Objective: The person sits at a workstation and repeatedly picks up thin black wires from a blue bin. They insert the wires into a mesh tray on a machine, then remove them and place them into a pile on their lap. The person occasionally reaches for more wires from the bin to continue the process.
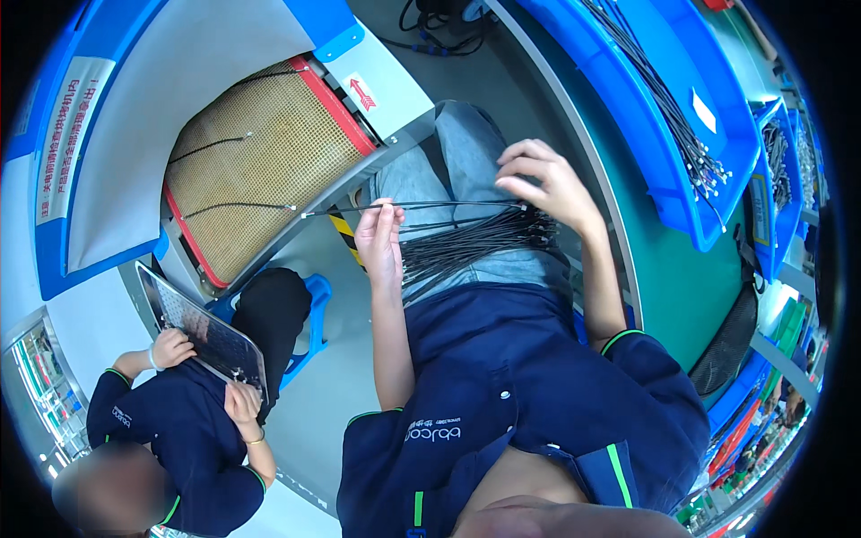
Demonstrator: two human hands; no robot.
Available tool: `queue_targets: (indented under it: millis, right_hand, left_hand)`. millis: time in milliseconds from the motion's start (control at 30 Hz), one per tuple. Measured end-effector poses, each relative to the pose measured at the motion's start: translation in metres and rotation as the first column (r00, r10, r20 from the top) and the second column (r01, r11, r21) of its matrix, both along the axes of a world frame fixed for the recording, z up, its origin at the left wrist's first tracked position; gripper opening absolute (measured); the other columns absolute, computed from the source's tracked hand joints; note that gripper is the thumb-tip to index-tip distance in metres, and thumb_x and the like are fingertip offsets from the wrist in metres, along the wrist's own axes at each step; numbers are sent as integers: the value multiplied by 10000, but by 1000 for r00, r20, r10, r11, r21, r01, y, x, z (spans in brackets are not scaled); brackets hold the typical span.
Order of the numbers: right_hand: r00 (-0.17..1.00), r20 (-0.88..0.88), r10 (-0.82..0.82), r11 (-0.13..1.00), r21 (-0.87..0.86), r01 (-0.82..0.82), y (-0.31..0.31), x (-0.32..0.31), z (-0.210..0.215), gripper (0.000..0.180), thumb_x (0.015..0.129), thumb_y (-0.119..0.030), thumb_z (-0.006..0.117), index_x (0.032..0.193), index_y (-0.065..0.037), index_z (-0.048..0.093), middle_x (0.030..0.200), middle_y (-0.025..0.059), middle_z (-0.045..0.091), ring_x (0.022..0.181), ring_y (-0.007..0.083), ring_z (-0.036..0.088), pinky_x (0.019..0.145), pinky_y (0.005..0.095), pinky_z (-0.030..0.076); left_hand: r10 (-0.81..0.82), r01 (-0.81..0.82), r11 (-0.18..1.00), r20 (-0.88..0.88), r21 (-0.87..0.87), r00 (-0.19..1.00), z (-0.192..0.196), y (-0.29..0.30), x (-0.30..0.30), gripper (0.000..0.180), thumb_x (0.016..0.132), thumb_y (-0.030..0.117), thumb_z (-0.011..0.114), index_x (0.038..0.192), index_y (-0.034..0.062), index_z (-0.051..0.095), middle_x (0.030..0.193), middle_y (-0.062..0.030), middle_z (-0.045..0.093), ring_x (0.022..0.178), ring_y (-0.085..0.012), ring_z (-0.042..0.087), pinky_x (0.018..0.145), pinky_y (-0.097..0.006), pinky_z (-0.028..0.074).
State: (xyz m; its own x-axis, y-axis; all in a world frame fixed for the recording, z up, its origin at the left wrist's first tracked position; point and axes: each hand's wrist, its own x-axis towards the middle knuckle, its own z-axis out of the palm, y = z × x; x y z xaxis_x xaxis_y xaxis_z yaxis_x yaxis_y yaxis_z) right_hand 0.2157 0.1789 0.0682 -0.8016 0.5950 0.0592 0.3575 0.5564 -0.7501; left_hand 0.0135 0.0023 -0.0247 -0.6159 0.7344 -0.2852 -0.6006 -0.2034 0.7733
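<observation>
My left hand [380,242] pinches a thin black cable [430,204] between thumb and fingertips. One end, with a small white connector, sticks out left toward the conveyor; the rest runs right over my lap. A thick bundle of similar black cables [475,240] lies across my thighs, on light blue jeans. Raised above the right end of the bundle, my right hand [549,184] has its fingers loosely bent and apart, with nothing visible in them.
Left of me, a mesh conveyor belt [269,134] with red edges carries several black cables out of a blue-and-white machine [117,170]. A co-worker [188,421] sits lower left, holding a tray [202,327]. Blue bins [619,99] of cables stand on the green bench [668,296] at right.
</observation>
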Motion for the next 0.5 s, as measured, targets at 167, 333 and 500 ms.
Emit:
queue_targets:
  millis: [167, 333, 500]
  right_hand:
    - [987, 80, 136, 990, 30, -138, -13, -29, 3, 189, 775, -242, 704, 828, -63, 680, 967, 30, 609, 928, 227, 568, 821, 358, 474]
    - [978, 112, 174, 983, 37, -179, -19, -42, 0, 160, 751, -199, 716, 797, -50, 678, 940, 24, 609, 906, 215, 569, 806, 353, 467]
    - [976, 102, 194, 979, 47, -199, -19, -52, -1, 142, 742, -170, 716, 774, -39, 672, 921, 24, 604, 878, 212, 562, 811, 346, 454]
  left_hand:
    - [-20, 21, 999, -9, 41, 1000, 3, 4, 0, 99, 911, 55, 583, 983, 0, 623, 985, -57, 623, 819, -122, 602, 770, -258, 497]
    - [-16, 16, 1000, 11, 7, 1000, 6, 3, -4, 119, 903, 75, 603, 985, -8, 626, 981, -53, 627, 818, -120, 610, 763, -250, 502]
    - [-33, 33, 999, 21, 12, 999, 4, 2, -10, 160, 912, 71, 585, 1046, -17, 589, 985, -66, 615, 845, -134, 620, 781, -248, 531]
